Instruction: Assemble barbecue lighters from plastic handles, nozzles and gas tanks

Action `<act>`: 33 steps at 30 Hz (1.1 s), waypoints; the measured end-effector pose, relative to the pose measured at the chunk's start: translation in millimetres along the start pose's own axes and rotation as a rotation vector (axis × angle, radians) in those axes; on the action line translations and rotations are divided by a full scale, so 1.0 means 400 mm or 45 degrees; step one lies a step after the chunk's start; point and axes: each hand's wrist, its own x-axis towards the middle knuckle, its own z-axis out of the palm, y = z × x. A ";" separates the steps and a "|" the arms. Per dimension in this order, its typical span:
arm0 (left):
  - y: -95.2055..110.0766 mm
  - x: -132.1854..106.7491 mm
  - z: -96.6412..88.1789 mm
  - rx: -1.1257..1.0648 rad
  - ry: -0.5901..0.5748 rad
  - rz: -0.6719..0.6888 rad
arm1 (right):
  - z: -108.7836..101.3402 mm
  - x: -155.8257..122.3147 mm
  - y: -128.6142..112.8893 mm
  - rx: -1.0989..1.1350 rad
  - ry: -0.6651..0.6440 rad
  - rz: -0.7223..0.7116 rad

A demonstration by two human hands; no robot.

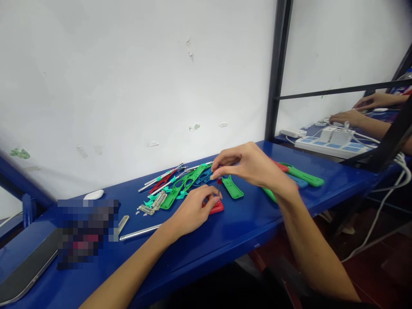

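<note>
My left hand (193,209) presses a red plastic piece (218,207) against the blue tabletop, its fingers closed on the piece's edge. Above it, my right hand (249,165) pinches a small screwdriver (219,181) with a red handle. The shaft points straight down at the red piece; whether the tip touches a screw is hidden by my left fingers. Just right of my fingers lies a green plastic shell (233,189). Behind my left hand is a pile of green shells (175,195), red and blue parts, and metal rods. Under my left forearm lies a silver rod (140,231).
Green, blue and red handles (304,175) lie beyond my right wrist. A phone (30,262), a pixelated item (88,236) and a white rounded object (94,195) are on the left. Past the dark frame post (277,68) are a power strip (334,148) and another person's hands (350,118).
</note>
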 end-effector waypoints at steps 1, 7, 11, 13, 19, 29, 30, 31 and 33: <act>0.000 0.000 -0.001 -0.001 -0.003 0.005 | 0.009 0.002 -0.002 -0.047 0.037 -0.019; -0.002 -0.001 -0.003 -0.004 -0.014 0.031 | 0.021 0.008 0.001 -0.024 -0.072 -0.064; 0.001 0.001 -0.001 -0.005 -0.019 0.037 | -0.001 0.002 0.010 0.220 -0.362 -0.046; 0.003 0.002 -0.001 -0.004 -0.017 0.034 | -0.005 0.003 0.014 0.306 -0.399 -0.037; 0.002 0.002 0.000 0.003 -0.018 0.017 | 0.006 0.007 0.005 0.154 -0.112 0.168; 0.004 -0.001 0.000 0.018 -0.020 0.034 | -0.010 -0.004 -0.005 0.137 -0.277 0.097; 0.004 -0.001 0.000 0.019 -0.023 0.035 | -0.011 -0.001 -0.001 0.148 -0.268 0.104; 0.004 -0.001 0.000 0.020 -0.025 0.035 | -0.010 0.001 0.002 0.140 -0.220 0.128; 0.004 0.001 0.001 0.023 -0.024 0.030 | -0.002 0.006 0.007 0.081 -0.067 0.197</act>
